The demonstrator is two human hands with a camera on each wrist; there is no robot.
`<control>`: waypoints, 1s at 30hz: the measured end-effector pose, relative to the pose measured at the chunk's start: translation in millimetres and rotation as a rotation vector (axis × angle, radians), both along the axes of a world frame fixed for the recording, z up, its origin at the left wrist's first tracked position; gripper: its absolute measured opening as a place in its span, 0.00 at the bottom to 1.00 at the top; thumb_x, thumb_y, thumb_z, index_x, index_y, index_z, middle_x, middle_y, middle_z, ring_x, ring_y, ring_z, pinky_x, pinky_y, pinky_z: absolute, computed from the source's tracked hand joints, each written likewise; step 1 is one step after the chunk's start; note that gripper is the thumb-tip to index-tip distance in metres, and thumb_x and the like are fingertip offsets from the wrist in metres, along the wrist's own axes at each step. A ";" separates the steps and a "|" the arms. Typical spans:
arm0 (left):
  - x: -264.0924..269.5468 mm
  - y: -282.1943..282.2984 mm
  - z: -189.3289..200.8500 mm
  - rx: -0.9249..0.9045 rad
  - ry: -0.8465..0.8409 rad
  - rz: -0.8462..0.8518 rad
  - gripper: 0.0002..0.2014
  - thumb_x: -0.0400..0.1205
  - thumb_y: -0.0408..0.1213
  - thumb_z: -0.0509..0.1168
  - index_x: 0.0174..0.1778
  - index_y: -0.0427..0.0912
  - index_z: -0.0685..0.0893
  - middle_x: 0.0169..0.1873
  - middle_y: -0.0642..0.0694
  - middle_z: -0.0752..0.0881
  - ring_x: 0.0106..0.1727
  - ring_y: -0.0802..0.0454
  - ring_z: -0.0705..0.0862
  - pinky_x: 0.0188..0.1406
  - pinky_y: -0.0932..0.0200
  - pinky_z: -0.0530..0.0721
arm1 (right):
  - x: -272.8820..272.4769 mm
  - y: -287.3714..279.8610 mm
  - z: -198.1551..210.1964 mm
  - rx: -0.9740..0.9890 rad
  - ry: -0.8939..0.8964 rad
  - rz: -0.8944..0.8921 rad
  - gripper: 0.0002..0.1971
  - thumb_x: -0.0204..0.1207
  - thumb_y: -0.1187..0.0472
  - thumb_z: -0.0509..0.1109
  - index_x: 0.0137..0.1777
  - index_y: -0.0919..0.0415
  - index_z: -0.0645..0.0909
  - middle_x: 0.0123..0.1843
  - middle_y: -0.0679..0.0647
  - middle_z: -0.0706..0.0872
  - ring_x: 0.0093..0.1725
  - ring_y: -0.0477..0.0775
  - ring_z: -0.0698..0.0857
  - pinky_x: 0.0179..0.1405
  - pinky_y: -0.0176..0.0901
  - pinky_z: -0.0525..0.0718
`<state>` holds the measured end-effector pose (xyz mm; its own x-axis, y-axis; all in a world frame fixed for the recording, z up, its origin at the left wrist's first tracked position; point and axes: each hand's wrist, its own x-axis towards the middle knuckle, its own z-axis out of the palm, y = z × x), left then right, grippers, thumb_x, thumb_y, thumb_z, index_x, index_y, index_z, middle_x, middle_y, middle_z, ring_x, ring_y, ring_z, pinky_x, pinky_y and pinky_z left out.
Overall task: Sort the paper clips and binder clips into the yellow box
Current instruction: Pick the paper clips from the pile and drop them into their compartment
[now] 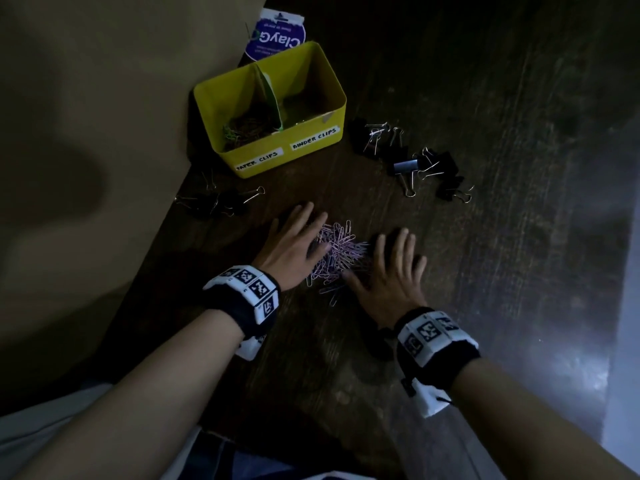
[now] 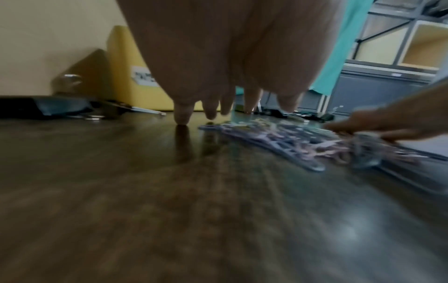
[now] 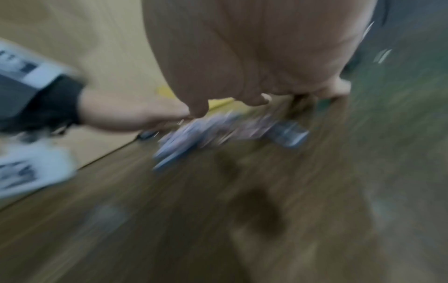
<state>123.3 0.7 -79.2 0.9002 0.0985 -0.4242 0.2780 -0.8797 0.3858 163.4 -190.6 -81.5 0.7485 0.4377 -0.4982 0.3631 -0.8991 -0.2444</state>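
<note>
A heap of pale purple paper clips lies on the dark wooden table between my two hands. My left hand lies flat against the heap's left side, fingers straight. On the right side my right hand is spread flat, its thumb at the heap's near edge. The yellow box stands beyond, labelled "PAPER CLIPS" on the left half and "BINDER CLIPS" on the right, with clips in the left compartment. In the left wrist view the fingertips touch the table beside the heap.
Black binder clips lie scattered right of the box, and another black cluster lies near the table's left edge. A purple and white packet stands behind the box. A beige wall borders the table on the left.
</note>
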 end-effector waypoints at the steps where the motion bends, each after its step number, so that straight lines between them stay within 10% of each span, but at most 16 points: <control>1: -0.9 -4.9 -0.6 0.000 0.007 -0.025 0.28 0.86 0.53 0.47 0.82 0.51 0.52 0.83 0.50 0.43 0.83 0.53 0.40 0.81 0.41 0.41 | -9.0 6.0 -3.0 -0.002 0.009 0.046 0.47 0.73 0.26 0.38 0.81 0.59 0.33 0.81 0.65 0.27 0.80 0.63 0.28 0.77 0.65 0.33; 4: -12.8 -13.7 1.3 -0.033 -0.052 -0.066 0.26 0.87 0.47 0.50 0.81 0.46 0.57 0.83 0.49 0.50 0.83 0.53 0.45 0.82 0.43 0.46 | -29.4 24.5 -5.9 0.007 0.020 0.178 0.46 0.71 0.30 0.30 0.80 0.63 0.31 0.80 0.65 0.25 0.79 0.63 0.26 0.77 0.64 0.30; 9: -31.7 -3.4 11.8 -0.103 -0.171 0.083 0.24 0.83 0.40 0.61 0.76 0.44 0.69 0.79 0.47 0.63 0.79 0.50 0.60 0.77 0.57 0.61 | -29.2 36.5 1.5 0.113 0.066 0.190 0.37 0.82 0.42 0.49 0.82 0.59 0.38 0.82 0.64 0.31 0.81 0.63 0.30 0.78 0.65 0.35; 14: -31.4 6.5 22.0 -0.084 -0.068 0.191 0.23 0.80 0.35 0.65 0.73 0.45 0.73 0.72 0.46 0.70 0.73 0.48 0.68 0.72 0.55 0.70 | -12.9 43.3 19.6 0.160 -0.073 0.216 0.25 0.80 0.50 0.61 0.76 0.55 0.66 0.74 0.60 0.68 0.74 0.65 0.65 0.70 0.60 0.72; 19: -28.8 6.0 28.6 -0.131 -0.152 0.297 0.17 0.79 0.29 0.67 0.64 0.41 0.82 0.57 0.45 0.82 0.55 0.52 0.80 0.53 0.63 0.77 | 6.0 55.3 24.5 0.166 0.000 0.276 0.14 0.83 0.57 0.59 0.66 0.55 0.74 0.57 0.58 0.82 0.56 0.61 0.84 0.50 0.53 0.84; 30: -37.0 38.7 26.6 -0.501 -0.198 0.712 0.09 0.72 0.27 0.73 0.42 0.44 0.87 0.46 0.48 0.87 0.53 0.51 0.85 0.54 0.54 0.85 | 26.6 45.7 23.4 0.462 0.053 0.133 0.12 0.81 0.56 0.64 0.57 0.57 0.85 0.39 0.55 0.89 0.35 0.49 0.85 0.43 0.43 0.86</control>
